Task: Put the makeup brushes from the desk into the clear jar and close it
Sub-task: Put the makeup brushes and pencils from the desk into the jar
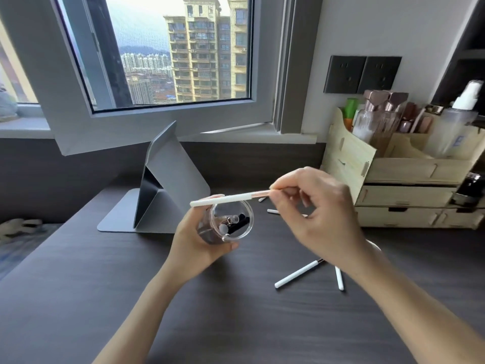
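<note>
My left hand (193, 241) holds the clear jar (227, 222) above the dark desk, its open mouth tilted toward me. Several brushes stand inside it, white and black ends showing. My right hand (319, 219) pinches a white-handled makeup brush (225, 200) at its rose-gold ferrule end. The handle lies almost level across the jar's upper rim. Two white brushes (298, 275) (339, 279) lie on the desk under my right wrist. Parts of two more (273, 211) (262, 199) show beyond the jar. No lid is clearly in view.
A grey folding stand mirror (168, 185) sits on the desk behind the jar. A wooden cosmetics organiser (404, 190) with drawers and bottles fills the right side. The open window frame (157, 119) overhangs the back of the desk (105, 271).
</note>
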The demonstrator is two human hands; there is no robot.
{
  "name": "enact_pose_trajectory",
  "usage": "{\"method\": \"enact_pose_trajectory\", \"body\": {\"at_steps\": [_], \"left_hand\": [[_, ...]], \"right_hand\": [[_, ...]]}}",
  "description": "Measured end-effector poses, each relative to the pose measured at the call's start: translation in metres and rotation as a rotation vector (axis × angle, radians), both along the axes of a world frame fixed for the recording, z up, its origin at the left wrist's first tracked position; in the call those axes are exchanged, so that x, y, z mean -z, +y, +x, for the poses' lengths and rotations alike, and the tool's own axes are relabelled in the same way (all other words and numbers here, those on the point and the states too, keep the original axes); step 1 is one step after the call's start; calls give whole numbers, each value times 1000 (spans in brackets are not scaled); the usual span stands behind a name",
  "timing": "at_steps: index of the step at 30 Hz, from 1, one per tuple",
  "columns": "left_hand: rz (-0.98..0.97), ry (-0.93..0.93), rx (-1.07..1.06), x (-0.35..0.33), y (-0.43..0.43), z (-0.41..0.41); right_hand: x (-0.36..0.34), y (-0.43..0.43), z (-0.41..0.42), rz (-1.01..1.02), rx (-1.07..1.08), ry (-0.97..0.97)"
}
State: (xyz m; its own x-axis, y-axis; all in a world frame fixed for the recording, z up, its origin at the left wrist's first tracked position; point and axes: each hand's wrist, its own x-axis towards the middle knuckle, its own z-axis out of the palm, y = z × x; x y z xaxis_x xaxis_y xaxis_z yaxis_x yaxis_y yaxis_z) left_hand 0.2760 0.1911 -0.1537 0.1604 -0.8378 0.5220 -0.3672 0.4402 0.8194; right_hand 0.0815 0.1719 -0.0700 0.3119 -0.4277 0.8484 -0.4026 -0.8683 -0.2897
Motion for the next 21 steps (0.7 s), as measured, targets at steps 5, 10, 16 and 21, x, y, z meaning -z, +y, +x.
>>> {"method": "enact_pose_trajectory", "body": {"at_steps": [5, 10, 16, 21], "left_hand": [[4, 20, -17, 9, -5, 3], [-7, 26, -2, 13, -8, 3], [-9, 18, 12, 13, -11, 3], [-31, -17, 19, 11, -14, 0]], "right_hand": [[-4, 1, -6, 58, -62, -218], [-1, -1, -8, 45, -49, -220], [11, -12, 11, 23, 16, -170], [45, -35, 42, -51, 95, 159]]}}
